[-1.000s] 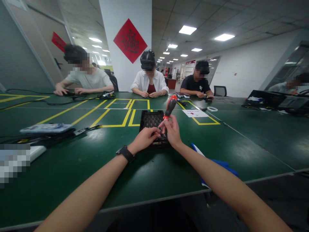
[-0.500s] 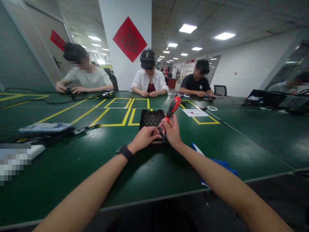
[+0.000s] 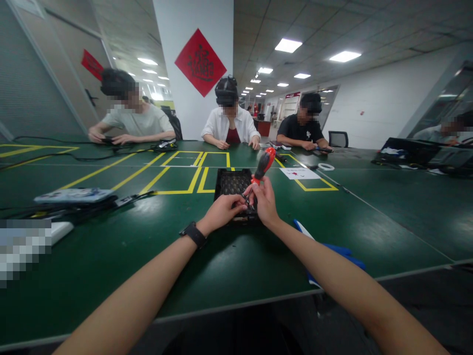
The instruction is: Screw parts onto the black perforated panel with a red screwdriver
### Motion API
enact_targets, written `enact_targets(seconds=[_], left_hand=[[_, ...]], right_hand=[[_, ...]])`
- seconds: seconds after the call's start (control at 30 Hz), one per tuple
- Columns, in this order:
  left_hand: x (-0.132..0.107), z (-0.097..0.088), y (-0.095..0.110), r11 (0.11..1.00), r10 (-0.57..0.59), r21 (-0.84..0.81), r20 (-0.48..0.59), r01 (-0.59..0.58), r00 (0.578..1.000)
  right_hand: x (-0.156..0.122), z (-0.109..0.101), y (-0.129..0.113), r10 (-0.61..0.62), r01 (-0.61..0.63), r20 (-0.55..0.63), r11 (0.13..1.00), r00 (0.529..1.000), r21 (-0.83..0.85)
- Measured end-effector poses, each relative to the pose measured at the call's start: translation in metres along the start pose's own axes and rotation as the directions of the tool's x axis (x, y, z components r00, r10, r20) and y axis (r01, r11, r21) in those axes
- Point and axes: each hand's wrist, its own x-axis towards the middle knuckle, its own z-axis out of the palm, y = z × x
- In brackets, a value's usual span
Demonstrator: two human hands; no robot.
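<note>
A black perforated tray point(image 3: 232, 181) lies on the green table point(image 3: 111, 246) straight ahead of me. My right hand point(image 3: 265, 202) is closed around a red and black screwdriver point(image 3: 263, 164), whose handle leans up and to the right while the shaft points down at the tray's near edge. My left hand point(image 3: 220, 212) sits beside it on that near edge, fingers pinched together at the screwdriver tip. What the fingers pinch is too small to make out. A black watch is on my left wrist.
Blue gloves point(image 3: 332, 251) lie under my right forearm near the table edge. A flat device with cables point(image 3: 74, 196) sits at left. Yellow tape lines point(image 3: 192, 177) mark the table. Three people sit across; a white sheet point(image 3: 303, 173) and tape ring point(image 3: 325, 166) lie at far right.
The screwdriver handle has tilted a little more to the right than a second ago. Both hands stay at the tray's near edge.
</note>
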Motion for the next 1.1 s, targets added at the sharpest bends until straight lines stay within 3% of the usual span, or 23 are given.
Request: enact_targets(seconds=[0.3, 0.73, 1.1], left_hand=[[-0.0006, 0.0008, -0.0009, 1.0, -0.024, -0.001, -0.013, 0.024, 1.0], [-0.0011, -0.0002, -0.0007, 0.998, 0.044, 0.051, 0.023, -0.045, 0.999], [-0.0001, 0.0002, 0.0006, 1.0, -0.001, 0.032, 0.004, 0.001, 1.0]], right_hand=[[0.0001, 0.001, 0.0017, 0.005, -0.005, -0.023, 1.0, 1.0, -0.003], [0.0008, -0.0013, 0.0053, -0.006, 0.006, -0.036, 1.0, 0.999, -0.002], [-0.0007, 0.0021, 0.0017, -0.004, 0.004, -0.06, 1.0, 0.998, -0.01]])
